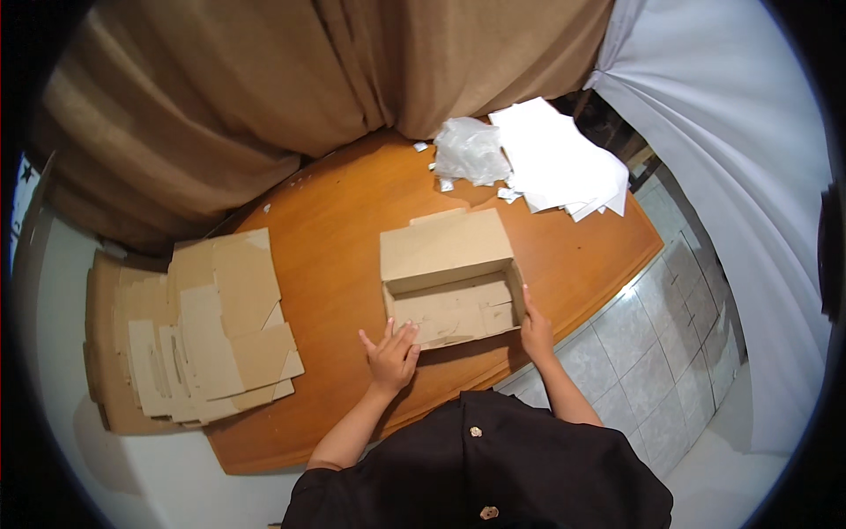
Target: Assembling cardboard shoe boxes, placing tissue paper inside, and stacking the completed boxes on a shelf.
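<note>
An open cardboard box [452,321] lies in front of me on the wooden table, its lid flap [446,250] folded back on the far side. My left hand [392,357] is at the near left corner of the box, fingers spread, fingertips touching the near edge. At the right end of the box, my right hand [535,331] grips the side wall, one finger stretched up along it. Its other fingers are partly hidden. Inside the box I see only the bare cardboard bottom and some small flaps.
Stacked flattened cardboard pieces [216,326] cover the table's left end. At the far right lie a crumpled clear plastic bag [471,152] and white paper sheets [564,163], with small paper scraps beside them. A brown curtain [220,88] hangs behind the table [326,264]; white cloth [723,115] hangs at right.
</note>
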Tool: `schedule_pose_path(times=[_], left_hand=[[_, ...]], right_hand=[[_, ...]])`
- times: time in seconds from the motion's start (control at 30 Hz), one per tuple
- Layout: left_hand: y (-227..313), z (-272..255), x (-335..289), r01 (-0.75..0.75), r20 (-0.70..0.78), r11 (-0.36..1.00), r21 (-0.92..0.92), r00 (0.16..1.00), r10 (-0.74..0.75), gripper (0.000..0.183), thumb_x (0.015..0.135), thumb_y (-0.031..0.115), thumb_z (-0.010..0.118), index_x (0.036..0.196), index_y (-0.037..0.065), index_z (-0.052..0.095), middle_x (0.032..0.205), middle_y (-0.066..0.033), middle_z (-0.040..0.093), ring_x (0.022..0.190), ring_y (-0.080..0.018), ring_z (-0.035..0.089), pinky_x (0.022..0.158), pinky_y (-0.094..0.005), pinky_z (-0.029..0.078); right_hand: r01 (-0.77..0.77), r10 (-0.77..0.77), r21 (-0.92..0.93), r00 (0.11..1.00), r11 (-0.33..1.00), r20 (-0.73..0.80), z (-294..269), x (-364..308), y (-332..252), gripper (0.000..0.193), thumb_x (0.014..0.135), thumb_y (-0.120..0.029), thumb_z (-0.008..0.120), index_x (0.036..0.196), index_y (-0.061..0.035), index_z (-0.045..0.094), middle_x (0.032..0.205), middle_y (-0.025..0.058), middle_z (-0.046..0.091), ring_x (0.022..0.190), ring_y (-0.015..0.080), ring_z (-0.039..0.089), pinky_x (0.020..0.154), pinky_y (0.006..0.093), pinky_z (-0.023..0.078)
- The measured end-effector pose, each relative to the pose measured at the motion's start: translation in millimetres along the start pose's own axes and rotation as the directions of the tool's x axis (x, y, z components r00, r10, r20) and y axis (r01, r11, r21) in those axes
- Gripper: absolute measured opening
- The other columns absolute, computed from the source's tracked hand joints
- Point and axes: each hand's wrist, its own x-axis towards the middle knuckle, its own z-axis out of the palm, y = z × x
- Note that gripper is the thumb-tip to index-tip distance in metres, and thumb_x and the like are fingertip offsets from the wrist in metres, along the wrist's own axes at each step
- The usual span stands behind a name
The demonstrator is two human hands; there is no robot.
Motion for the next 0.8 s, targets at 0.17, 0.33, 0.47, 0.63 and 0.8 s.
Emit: schedule_pose_path(times=[0.17, 0.33, 0.47, 0.63, 0.8], left_hand=[[52.3, 17.2, 104.8, -0.169, 0.264, 0.878, -0.448, 0.913, 0.311, 0.032, 0.092, 0.026, 0.046, 0.114, 0.007, 0.058, 0.116, -0.008, 0.06, 0.111, -0.0272, 0.054, 0.101, -0.052, 0.028], [66.9, 135.5, 137.3, -0.217, 0.703, 0.885, -0.413, 0.541, 0.461, 0.046, 0.094, 0.032, 0.04, 0.132, 0.006, 0.042, 0.136, -0.0119, 0.043, 0.126, -0.0289, 0.04, 0.104, -0.0527, 0.026], [93.0, 164.3, 137.6, -0.44, 0.896, 0.896, -0.065, 0.37, 0.246, 0.065, 0.094, 0.048, 0.031, 0.146, 0.014, 0.01, 0.152, -0.0065, 0.012, 0.139, -0.0246, 0.011, 0.107, -0.0553, 0.016], [83.9, 166.3, 132.7, -0.432, 0.859, 0.899, -0.069, 0.432, 0.273, 0.066, 0.092, 0.054, 0.031, 0.146, 0.021, 0.01, 0.152, -0.0046, 0.009, 0.14, -0.0237, 0.011, 0.106, -0.0581, 0.014], [118.6, 120.9, 173.1, 0.015, 0.868, 0.986, -0.165, 0.477, 0.138, 0.05, 0.092, 0.045, 0.042, 0.134, 0.018, 0.044, 0.134, -0.011, 0.046, 0.125, -0.0274, 0.041, 0.101, -0.049, 0.03]], right_hand=[[0.184, -0.189, -0.053, 0.976, 0.981, -0.111, -6.7, 8.2, 8.8, 0.054, 0.083, 0.0, 0.041, 0.134, -0.0177, 0.043, 0.117, 0.0187, 0.056, 0.1, 0.0365, 0.057, 0.081, 0.041, 0.047], [0.206, -0.21, -0.101, 0.978, 0.973, -0.024, -35.8, 27.2, 18.5, 0.053, 0.083, -0.001, 0.042, 0.133, -0.0151, 0.043, 0.117, 0.0188, 0.056, 0.101, 0.036, 0.057, 0.083, 0.0412, 0.047], [0.42, -0.421, 0.072, 0.907, 0.905, -0.007, -56.5, 62.2, 53.3, 0.046, 0.087, -0.011, 0.045, 0.133, -0.0111, 0.042, 0.115, 0.0201, 0.057, 0.1, 0.0374, 0.057, 0.085, 0.0406, 0.046], [0.209, -0.259, 0.246, 0.947, 0.946, 0.19, -97.1, 136.5, 91.6, 0.045, 0.085, -0.017, 0.052, 0.128, -0.0068, 0.045, 0.102, 0.0176, 0.061, 0.094, 0.0361, 0.057, 0.084, 0.0417, 0.044], [0.439, -0.468, -0.381, 0.884, 0.814, 0.018, -114.1, 229.4, 87.0, 0.047, 0.08, -0.01, 0.054, 0.126, -0.0102, 0.047, 0.123, 0.0137, 0.051, 0.121, 0.03, 0.041, 0.099, 0.0515, 0.029]])
